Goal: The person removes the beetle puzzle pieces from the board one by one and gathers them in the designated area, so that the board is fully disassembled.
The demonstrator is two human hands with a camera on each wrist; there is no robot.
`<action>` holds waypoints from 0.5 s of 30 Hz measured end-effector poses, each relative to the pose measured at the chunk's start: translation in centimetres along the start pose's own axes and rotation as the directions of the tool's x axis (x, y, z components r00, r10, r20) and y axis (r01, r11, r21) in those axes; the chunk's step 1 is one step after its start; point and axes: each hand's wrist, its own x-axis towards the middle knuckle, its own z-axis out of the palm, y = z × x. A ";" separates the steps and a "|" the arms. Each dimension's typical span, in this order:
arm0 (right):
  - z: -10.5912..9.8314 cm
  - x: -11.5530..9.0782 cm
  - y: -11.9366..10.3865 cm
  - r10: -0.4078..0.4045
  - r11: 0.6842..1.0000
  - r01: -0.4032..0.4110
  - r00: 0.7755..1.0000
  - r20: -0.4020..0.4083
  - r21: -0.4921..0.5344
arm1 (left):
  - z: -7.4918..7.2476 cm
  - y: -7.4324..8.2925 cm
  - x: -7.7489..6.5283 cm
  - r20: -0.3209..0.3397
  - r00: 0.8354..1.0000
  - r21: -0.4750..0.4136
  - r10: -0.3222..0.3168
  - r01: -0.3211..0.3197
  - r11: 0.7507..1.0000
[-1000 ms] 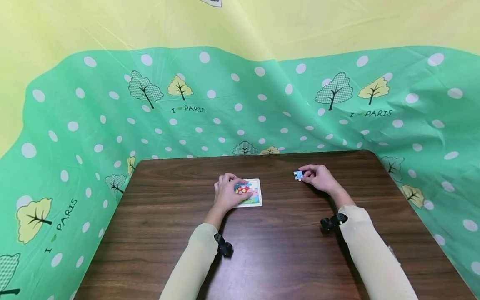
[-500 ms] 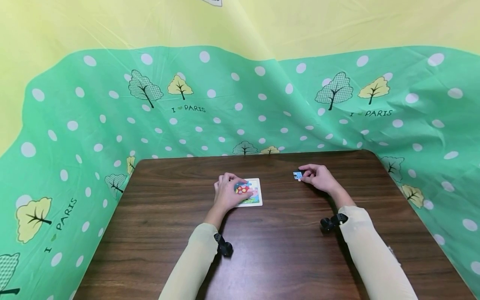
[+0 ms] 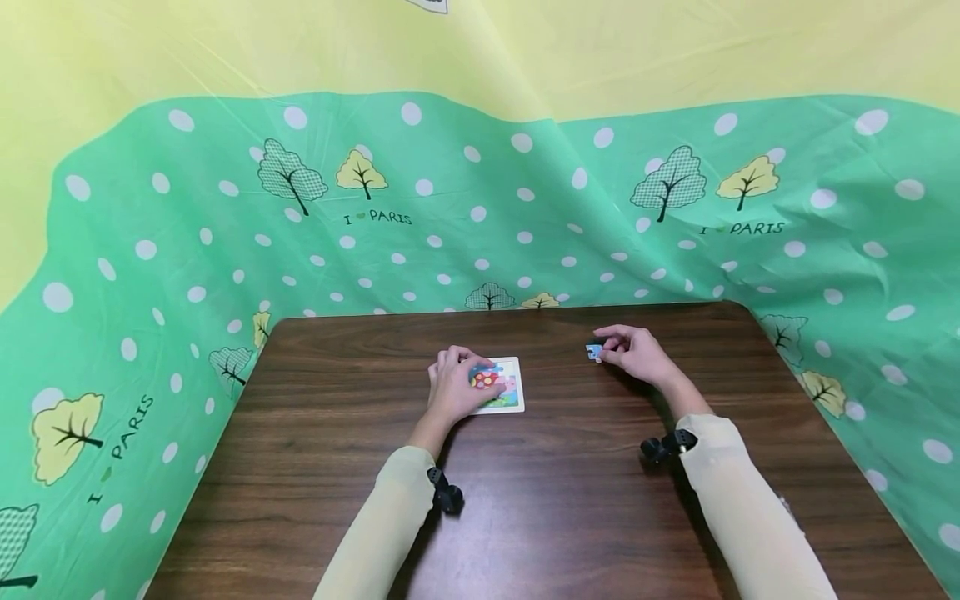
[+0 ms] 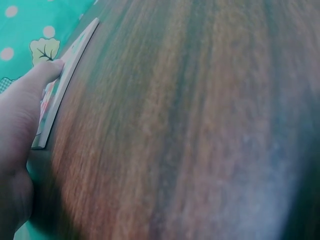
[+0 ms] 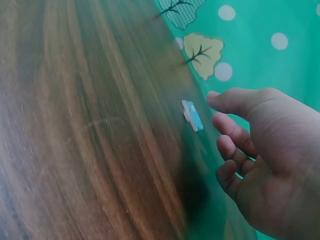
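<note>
A small white-framed jigsaw puzzle (image 3: pixel 512 402) lies flat on the table, its picture showing a red spotted mushroom. My left hand (image 3: pixel 452 385) holds its left side, thumb and index finger over the picture, the other fingers bent by the left edge. In the left wrist view the thumb (image 4: pixel 50 71) rests on top of the puzzle (image 4: pixel 62 92). A light blue puzzle piece (image 3: pixel 593 352) lies to the right. Close by it is my right hand (image 3: pixel 636 354), index finger lifted. In the right wrist view a gap shows between the thumb (image 5: pixel 235 100) and the piece (image 5: pixel 194 116).
The brown wooden table (image 3: pixel 525 500) reaches back to a green dotted cloth (image 3: pixel 450 208) printed with trees. A small pale object (image 3: pixel 789 510) shows partly beside the right sleeve. Black wrist cameras (image 3: pixel 447 492) are strapped to both wrists.
The right index finger has lifted off the puzzle piece, and the piece has tipped down and shifted slightly left. The left hand and the framed puzzle have stayed in place.
</note>
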 end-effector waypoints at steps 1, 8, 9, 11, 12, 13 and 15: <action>0.1 0.0 -0.2 -0.006 1.000 0.006 1.000 0.001 0.002 | 0.0 0.0 0.0 -0.001 1.000 0.004 0.000 0.000 1.000; 1.3 0.4 -1.7 -0.072 0.997 0.072 0.997 -0.006 0.005 | -0.2 0.0 -0.1 0.006 1.000 0.007 0.008 -0.008 1.000; 1.5 0.4 -2.0 -0.080 0.997 0.080 0.997 -0.003 0.001 | -0.2 0.0 -0.1 0.009 1.000 0.006 0.011 -0.011 1.000; 1.9 0.6 -2.6 -0.092 0.996 0.092 0.996 0.006 -0.012 | -0.3 -0.1 -0.1 0.016 1.000 -0.005 0.020 -0.020 1.000; 2.2 0.6 -2.8 -0.097 0.995 0.097 0.995 0.010 -0.021 | -0.4 -0.1 -0.1 0.020 0.999 -0.007 0.027 -0.027 1.000; 2.5 0.7 -3.1 -0.101 0.994 0.101 0.995 0.017 -0.028 | -0.4 -0.2 -0.1 0.025 0.999 -0.012 0.034 -0.034 0.999; 3.1 0.9 -3.5 -0.107 0.993 0.108 0.994 0.030 -0.041 | -0.5 -0.3 -0.1 0.034 0.998 -0.019 0.048 -0.047 0.999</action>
